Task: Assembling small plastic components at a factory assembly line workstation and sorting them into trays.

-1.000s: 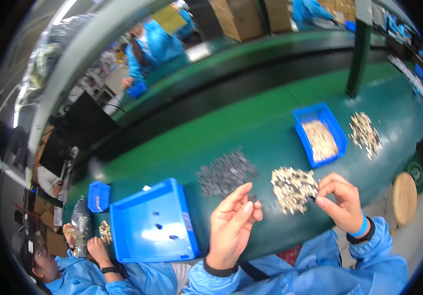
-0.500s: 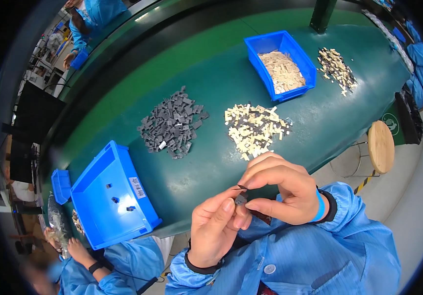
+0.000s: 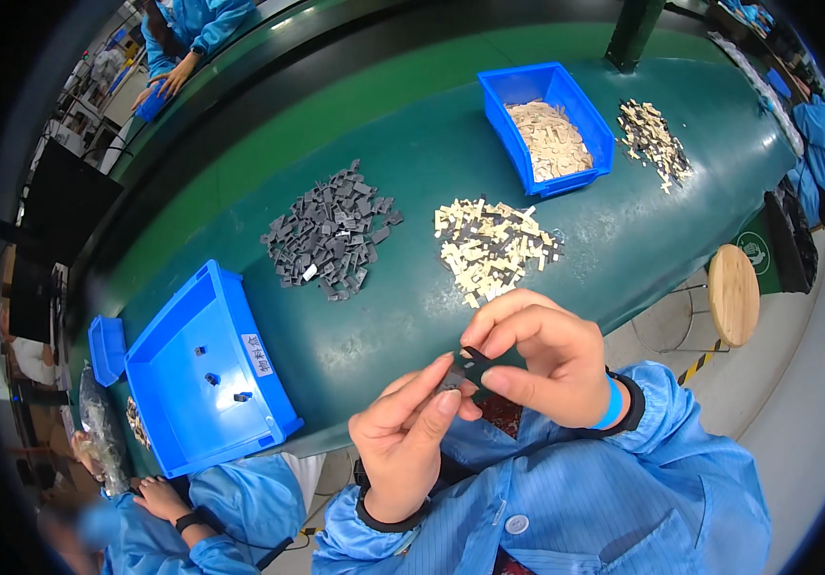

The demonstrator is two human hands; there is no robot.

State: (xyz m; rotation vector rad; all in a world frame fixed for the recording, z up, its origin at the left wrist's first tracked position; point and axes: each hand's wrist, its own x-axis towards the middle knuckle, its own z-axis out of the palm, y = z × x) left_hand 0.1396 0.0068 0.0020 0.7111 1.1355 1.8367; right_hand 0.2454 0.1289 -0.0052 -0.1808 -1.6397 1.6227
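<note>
My left hand (image 3: 398,446) pinches a small dark grey plastic part (image 3: 452,379) between thumb and fingers, in front of my chest. Close against it, my right hand (image 3: 556,369) grips a thin black piece (image 3: 476,362) between thumb and forefinger. The two pieces meet or nearly meet; whether they are joined I cannot tell. Just beyond my right fingers lies a pile of cream and black strips (image 3: 494,247). A heap of dark grey plastic parts (image 3: 329,230) sits farther left on the green table (image 3: 374,335).
A large blue tray (image 3: 158,383) at left holds three small dark parts. Beyond the strips stand a blue bin (image 3: 568,182) of cream pieces and another strip pile (image 3: 657,142). A round wooden stool (image 3: 733,295) is at right. Co-workers sit at lower left and stand at upper left.
The black piece shows more fully between my right fingers, and the grey part is turned in my left. The upper-left person's hands have come together at a small blue bin.
</note>
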